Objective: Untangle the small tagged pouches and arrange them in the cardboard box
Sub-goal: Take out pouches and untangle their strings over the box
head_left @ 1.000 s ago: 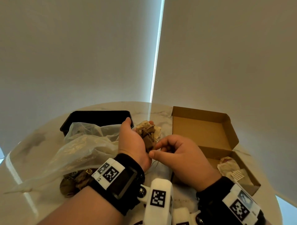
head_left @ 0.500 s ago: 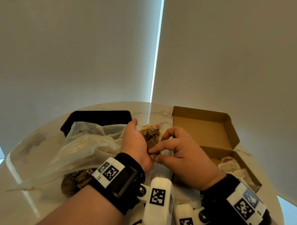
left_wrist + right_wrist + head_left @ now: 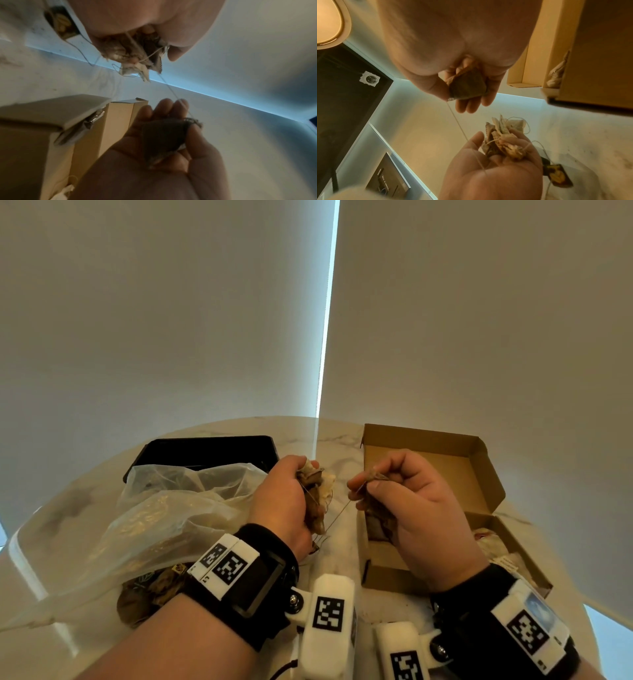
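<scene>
My left hand (image 3: 308, 479) grips a tangled bundle of small tagged pouches (image 3: 318, 501) above the marble table (image 3: 339, 440). My right hand (image 3: 362, 481) pinches one brown pouch (image 3: 376, 510) by its top corner and holds it over the left end of the open cardboard box (image 3: 383, 575). A thin taut string (image 3: 337, 517) runs from that pouch back into the bundle. In the right wrist view the single pouch (image 3: 465, 88) hangs from my thumb and fingers, and the bundle (image 3: 503, 142) sits in my left palm with a dark tag (image 3: 556, 175) dangling. A pale pouch (image 3: 489, 546) lies in the box.
A crumpled clear plastic bag (image 3: 164, 508) lies at the left, partly over a black tray (image 3: 205, 450). More brown pouches (image 3: 147, 594) lie beneath the bag near the table's front. The box lid (image 3: 428, 470) stands open at the back right.
My hands have drawn apart. The right hand has moved right toward the box with one pouch pulled out of the bundle, stretching its string. The left hand keeps the bundle.
</scene>
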`<control>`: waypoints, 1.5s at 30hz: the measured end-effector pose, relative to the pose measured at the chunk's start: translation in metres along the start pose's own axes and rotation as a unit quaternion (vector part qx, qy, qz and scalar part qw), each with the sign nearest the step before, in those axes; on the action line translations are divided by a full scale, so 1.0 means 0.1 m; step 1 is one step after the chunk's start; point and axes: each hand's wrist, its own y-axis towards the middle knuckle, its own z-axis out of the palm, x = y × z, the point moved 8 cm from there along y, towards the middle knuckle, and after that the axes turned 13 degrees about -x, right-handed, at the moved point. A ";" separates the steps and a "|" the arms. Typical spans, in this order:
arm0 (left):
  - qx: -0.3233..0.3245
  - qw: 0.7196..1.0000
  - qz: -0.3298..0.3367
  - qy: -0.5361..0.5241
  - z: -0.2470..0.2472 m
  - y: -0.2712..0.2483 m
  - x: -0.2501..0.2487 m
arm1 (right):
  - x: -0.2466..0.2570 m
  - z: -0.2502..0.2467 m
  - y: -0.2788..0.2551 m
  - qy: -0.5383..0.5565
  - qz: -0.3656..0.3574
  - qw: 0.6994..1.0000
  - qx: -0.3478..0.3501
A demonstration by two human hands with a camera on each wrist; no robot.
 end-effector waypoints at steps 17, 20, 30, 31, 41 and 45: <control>0.008 0.978 0.166 0.126 0.02 -0.12 -0.33 | -0.13 -0.05 0.07 0.260 0.165 0.948 -0.080; 0.025 0.958 0.219 0.182 0.07 -0.15 -0.36 | -0.15 -0.08 0.08 0.270 0.170 0.943 -0.097; 0.200 0.846 0.255 0.423 0.28 -0.28 -0.13 | -0.13 -0.19 0.11 0.311 0.167 0.925 -0.138; 0.208 0.836 0.256 0.438 0.29 -0.29 -0.11 | -0.12 -0.19 0.11 0.312 0.167 0.925 -0.139; 0.239 0.766 0.282 0.527 0.34 -0.37 0.06 | -0.11 -0.23 0.11 0.349 0.175 0.908 -0.155; 0.240 0.765 0.295 0.520 0.36 -0.39 0.06 | -0.10 -0.22 0.12 0.352 0.172 0.907 -0.154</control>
